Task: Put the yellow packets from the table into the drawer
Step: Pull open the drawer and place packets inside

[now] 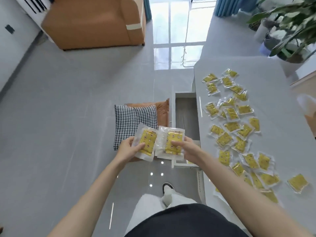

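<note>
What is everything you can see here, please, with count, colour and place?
loose packets: many, yellow, scattered on table.
left packet: one, yellow, in left grip.
right packet: at least one, yellow, in right grip.
table: one, grey, right.
drawer: one, grey, open, at table's left edge.
sofa: one, orange, top left.
cushion: one, black-white check, centre.
plant: one, green, top right.
left grip: one, holding left packet.
right grip: one, holding right packet.
</note>
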A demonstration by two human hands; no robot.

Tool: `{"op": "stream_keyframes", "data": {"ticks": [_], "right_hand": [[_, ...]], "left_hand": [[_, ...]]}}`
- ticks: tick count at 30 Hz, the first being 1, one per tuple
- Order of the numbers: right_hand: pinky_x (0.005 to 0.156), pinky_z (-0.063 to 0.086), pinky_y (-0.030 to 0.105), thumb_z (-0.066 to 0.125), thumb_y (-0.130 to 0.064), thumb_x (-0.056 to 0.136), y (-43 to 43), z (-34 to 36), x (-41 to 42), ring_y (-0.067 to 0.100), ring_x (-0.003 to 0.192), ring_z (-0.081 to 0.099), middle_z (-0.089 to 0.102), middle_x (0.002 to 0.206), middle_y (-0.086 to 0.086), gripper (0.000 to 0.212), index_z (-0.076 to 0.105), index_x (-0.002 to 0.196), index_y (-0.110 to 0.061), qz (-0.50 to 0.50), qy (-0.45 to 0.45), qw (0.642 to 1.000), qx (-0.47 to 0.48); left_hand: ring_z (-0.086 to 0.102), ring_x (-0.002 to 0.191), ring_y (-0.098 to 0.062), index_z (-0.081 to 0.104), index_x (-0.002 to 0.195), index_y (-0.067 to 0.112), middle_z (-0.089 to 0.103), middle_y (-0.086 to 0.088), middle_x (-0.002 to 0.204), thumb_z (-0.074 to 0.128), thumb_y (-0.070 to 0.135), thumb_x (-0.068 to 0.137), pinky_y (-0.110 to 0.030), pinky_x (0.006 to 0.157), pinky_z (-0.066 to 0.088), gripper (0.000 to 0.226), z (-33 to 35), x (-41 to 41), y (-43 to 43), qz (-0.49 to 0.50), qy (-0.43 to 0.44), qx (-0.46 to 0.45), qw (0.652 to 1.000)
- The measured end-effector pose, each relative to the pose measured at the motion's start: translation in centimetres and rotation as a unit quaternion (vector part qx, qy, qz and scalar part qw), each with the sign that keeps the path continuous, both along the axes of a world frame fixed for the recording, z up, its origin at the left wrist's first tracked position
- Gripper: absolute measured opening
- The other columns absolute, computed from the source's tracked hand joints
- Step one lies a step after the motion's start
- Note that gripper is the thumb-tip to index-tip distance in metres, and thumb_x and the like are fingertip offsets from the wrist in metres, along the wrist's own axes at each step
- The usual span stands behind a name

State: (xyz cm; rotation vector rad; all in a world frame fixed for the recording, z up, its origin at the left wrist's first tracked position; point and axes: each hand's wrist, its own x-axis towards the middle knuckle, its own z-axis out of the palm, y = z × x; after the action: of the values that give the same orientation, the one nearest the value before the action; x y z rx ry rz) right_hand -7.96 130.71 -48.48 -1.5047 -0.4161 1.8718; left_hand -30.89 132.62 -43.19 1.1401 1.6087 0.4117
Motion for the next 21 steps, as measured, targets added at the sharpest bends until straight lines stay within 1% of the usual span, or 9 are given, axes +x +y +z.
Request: {"op": "stream_keyframes", "data": {"ticks": [2, 4, 6, 10, 13, 14, 17, 18, 21], "right_hand": [[0.079, 0.056, 0.034, 0.060, 0.002, 0.088, 1.1, -0.6, 0.3, 0.023, 0.095, 0.065, 0.068, 0.102, 0.009, 0.024, 0.060, 0.111, -0.007, -0.032, 0.010, 0.999, -0.011], [0.067, 0.057, 0.030, 0.057, 0.004, 0.090, 2.1, -1.5, 0.5, 0.021, 0.089, 0.066, 0.068, 0.098, 0.009, 0.022, 0.060, 0.109, -0.007, -0.075, 0.018, 0.997, -0.026], [0.063, 0.057, 0.031, 0.055, 0.005, 0.090, 2.7, -2.5, 0.5, 0.022, 0.086, 0.065, 0.067, 0.096, 0.009, 0.023, 0.059, 0.111, -0.005, -0.126, 0.019, 0.990, -0.054], [0.058, 0.060, 0.035, 0.049, 0.008, 0.092, 3.8, -5.2, 0.1, 0.025, 0.077, 0.065, 0.063, 0.095, 0.015, 0.023, 0.054, 0.112, -0.002, -0.257, 0.049, 0.960, -0.094], [0.058, 0.058, 0.042, 0.046, 0.009, 0.093, 4.0, -7.1, -1.0, 0.030, 0.081, 0.063, 0.063, 0.095, 0.018, 0.028, 0.052, 0.118, -0.001, -0.364, 0.054, 0.918, -0.151], [0.057, 0.058, 0.042, 0.046, 0.009, 0.093, 3.8, -7.9, -1.4, 0.030, 0.079, 0.063, 0.066, 0.091, 0.017, 0.024, 0.054, 0.114, -0.001, -0.391, 0.051, 0.903, -0.170], [0.053, 0.059, 0.040, 0.046, 0.007, 0.094, 3.2, -10.4, -2.7, 0.025, 0.065, 0.069, 0.071, 0.067, 0.010, 0.017, 0.059, 0.095, -0.004, -0.456, 0.055, 0.859, -0.224], [0.051, 0.058, 0.040, 0.047, 0.006, 0.093, 3.1, -11.0, -3.1, 0.026, 0.065, 0.069, 0.071, 0.067, 0.010, 0.017, 0.059, 0.097, -0.004, -0.475, 0.061, 0.846, -0.234], [0.059, 0.057, 0.042, 0.049, 0.007, 0.092, 2.9, -12.4, -3.8, 0.028, 0.076, 0.064, 0.066, 0.088, 0.015, 0.020, 0.057, 0.107, -0.005, -0.523, 0.072, 0.810, -0.253]], "left_hand": [[0.068, 0.087, -0.013, 0.065, 0.105, 0.012, 0.071, -0.001, 0.098, 0.071, 0.021, 0.083, -0.018, 0.067, 0.053, 0.025, -0.7, 0.3, 3.0, -0.029, 0.004, -0.012, 1.000], [0.066, 0.079, -0.005, 0.063, 0.106, 0.010, 0.069, 0.003, 0.094, 0.069, 0.019, 0.085, -0.011, 0.057, 0.050, 0.024, -1.6, 0.9, 6.2, -0.063, -0.005, -0.027, 0.998], [0.064, 0.074, -0.003, 0.062, 0.108, 0.008, 0.068, 0.002, 0.092, 0.067, 0.016, 0.087, -0.008, 0.050, 0.048, 0.023, -2.4, 1.7, 8.7, -0.084, -0.009, -0.038, 0.996], [0.065, 0.077, -0.008, 0.060, 0.113, 0.005, 0.068, -0.006, 0.101, 0.064, 0.014, 0.089, -0.009, 0.052, 0.049, 0.026, -4.7, 3.0, 13.9, -0.145, -0.009, -0.063, 0.987], [0.065, 0.084, -0.015, 0.056, 0.118, 0.006, 0.066, -0.008, 0.109, 0.058, 0.013, 0.092, -0.017, 0.061, 0.052, 0.027, -6.3, 4.0, 17.1, -0.206, 0.001, -0.098, 0.974], [0.064, 0.089, -0.018, 0.055, 0.119, 0.007, 0.065, -0.008, 0.110, 0.057, 0.014, 0.093, -0.020, 0.066, 0.051, 0.027, -6.9, 4.3, 17.9, -0.226, 0.009, -0.105, 0.969], [0.065, 0.098, -0.022, 0.055, 0.119, 0.007, 0.066, -0.008, 0.114, 0.058, 0.018, 0.093, -0.032, 0.082, 0.053, 0.028, -9.1, 5.0, 20.2, -0.290, 0.038, -0.115, 0.949], [0.065, 0.100, -0.023, 0.055, 0.120, 0.006, 0.066, -0.010, 0.115, 0.058, 0.018, 0.093, -0.035, 0.086, 0.053, 0.029, -9.9, 5.3, 20.9, -0.310, 0.046, -0.119, 0.942], [0.063, 0.101, -0.024, 0.054, 0.121, 0.004, 0.064, -0.012, 0.116, 0.056, 0.016, 0.094, -0.035, 0.087, 0.052, 0.030, -12.0, 7.0, 22.3, -0.346, 0.062, -0.126, 0.928]]}}
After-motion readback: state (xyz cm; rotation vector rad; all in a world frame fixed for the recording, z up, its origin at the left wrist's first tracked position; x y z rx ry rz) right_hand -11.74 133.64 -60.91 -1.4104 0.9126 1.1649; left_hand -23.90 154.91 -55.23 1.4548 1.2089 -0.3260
